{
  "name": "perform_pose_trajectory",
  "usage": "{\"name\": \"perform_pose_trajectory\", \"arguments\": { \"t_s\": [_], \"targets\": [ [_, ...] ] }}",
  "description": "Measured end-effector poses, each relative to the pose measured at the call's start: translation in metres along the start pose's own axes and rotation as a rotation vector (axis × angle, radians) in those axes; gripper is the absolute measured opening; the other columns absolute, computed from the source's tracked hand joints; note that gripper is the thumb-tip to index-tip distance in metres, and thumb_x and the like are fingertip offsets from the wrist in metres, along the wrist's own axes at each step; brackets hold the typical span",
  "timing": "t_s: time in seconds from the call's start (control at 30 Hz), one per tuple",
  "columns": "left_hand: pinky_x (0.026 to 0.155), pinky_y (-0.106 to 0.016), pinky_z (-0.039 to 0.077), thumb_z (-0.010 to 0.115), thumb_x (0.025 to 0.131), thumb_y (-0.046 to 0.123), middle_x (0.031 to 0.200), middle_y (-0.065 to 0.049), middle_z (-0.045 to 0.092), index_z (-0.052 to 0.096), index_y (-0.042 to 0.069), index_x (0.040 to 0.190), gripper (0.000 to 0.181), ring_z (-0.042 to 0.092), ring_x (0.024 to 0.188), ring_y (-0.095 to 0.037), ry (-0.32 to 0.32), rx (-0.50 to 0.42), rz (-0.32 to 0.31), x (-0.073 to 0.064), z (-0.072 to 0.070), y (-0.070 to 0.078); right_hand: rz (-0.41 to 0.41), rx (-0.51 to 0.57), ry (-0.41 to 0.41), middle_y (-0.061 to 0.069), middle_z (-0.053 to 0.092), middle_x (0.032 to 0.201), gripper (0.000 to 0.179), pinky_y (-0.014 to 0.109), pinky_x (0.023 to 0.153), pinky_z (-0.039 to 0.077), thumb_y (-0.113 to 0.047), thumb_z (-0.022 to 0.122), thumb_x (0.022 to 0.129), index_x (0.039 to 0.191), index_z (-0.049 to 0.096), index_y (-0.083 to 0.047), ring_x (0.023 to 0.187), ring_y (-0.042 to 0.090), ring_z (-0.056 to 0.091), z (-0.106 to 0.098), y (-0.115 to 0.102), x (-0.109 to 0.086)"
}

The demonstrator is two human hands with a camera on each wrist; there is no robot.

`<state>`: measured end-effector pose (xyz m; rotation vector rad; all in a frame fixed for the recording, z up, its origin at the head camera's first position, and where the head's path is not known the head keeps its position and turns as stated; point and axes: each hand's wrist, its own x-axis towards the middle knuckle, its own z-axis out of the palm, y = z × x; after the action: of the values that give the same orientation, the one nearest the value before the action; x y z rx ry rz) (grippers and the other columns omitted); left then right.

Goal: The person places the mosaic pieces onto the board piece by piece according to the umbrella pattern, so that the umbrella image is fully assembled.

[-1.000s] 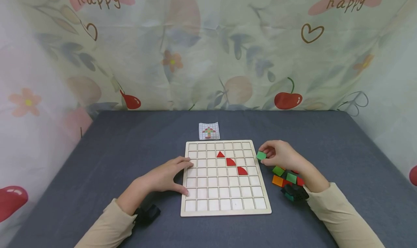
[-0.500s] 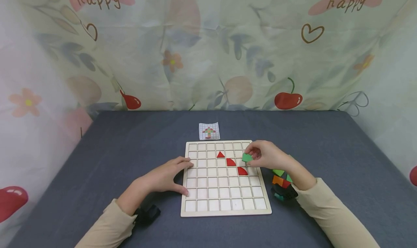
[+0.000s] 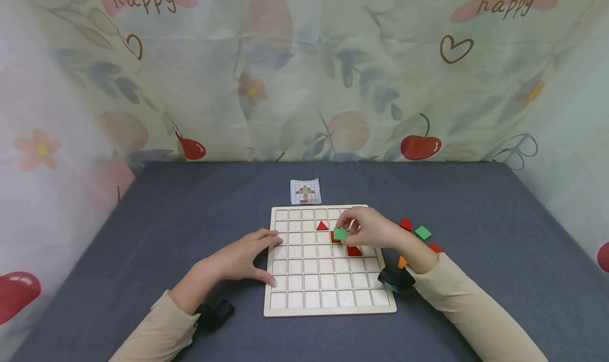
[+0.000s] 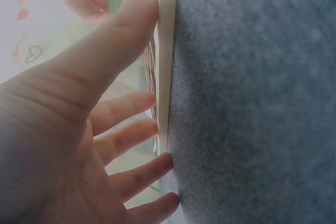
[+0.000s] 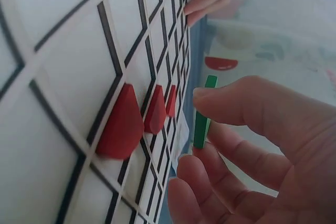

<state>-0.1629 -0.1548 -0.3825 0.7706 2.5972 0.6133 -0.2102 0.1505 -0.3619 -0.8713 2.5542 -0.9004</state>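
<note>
A wooden grid board (image 3: 311, 282) lies on the table with a red triangle (image 3: 322, 225) and two red quarter-round pieces (image 3: 354, 251) in its cells. Above the upper quarter-round, my right hand (image 3: 368, 229) pinches a green square tile (image 3: 340, 233) between thumb and fingers. The right wrist view shows this green tile (image 5: 205, 114) edge-on, apart from the board. My left hand (image 3: 247, 255) rests at the board's left edge, thumb and fingers spread. In the left wrist view its thumb (image 4: 118, 30) and fingertips lie along the board's rim (image 4: 165, 51).
A small printed card (image 3: 305, 192) with a coloured grid picture lies just behind the board. Right of the board are loose pieces, among them a green tile (image 3: 423, 232) and a red piece (image 3: 406, 224); the right forearm partly covers this pile. A patterned curtain (image 3: 304, 76) hangs behind the table.
My right hand has carried the green tile leftward, from beside the board's right edge to over the upper quarter-round piece. My left hand has stayed in place.
</note>
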Motion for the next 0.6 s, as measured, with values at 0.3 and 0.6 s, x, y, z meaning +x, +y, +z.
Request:
{"name": "perform_pose_trajectory", "arguments": {
  "t_s": [0.3, 0.6],
  "targets": [
    [0.106, -0.049, 0.034, 0.077, 0.071, 0.046, 0.147, -0.013, 0.035, 0.041, 0.008, 0.139, 0.085, 0.036, 0.133, -0.031, -0.001, 0.002, -0.001, 0.000, 0.000, 0.001, 0.014, 0.005, -0.030, 0.007, 0.065, 0.093, 0.022, 0.022, 0.067, 0.047, -0.007, 0.071, 0.078, 0.100, 0.067, -0.005, 0.074, 0.010, 0.056, 0.009, -0.009, 0.015],
    [0.106, -0.048, 0.034, 0.076, 0.071, 0.047, 0.147, -0.013, 0.035, 0.041, 0.008, 0.140, 0.086, 0.036, 0.134, -0.031, -0.001, 0.008, 0.001, 0.001, 0.000, -0.001, 0.032, -0.022, -0.029, 0.007, 0.066, 0.091, 0.019, 0.021, 0.067, 0.046, -0.007, 0.072, 0.078, 0.097, 0.069, -0.006, 0.069, 0.009, 0.054, 0.018, -0.013, 0.027]
  ]
}}
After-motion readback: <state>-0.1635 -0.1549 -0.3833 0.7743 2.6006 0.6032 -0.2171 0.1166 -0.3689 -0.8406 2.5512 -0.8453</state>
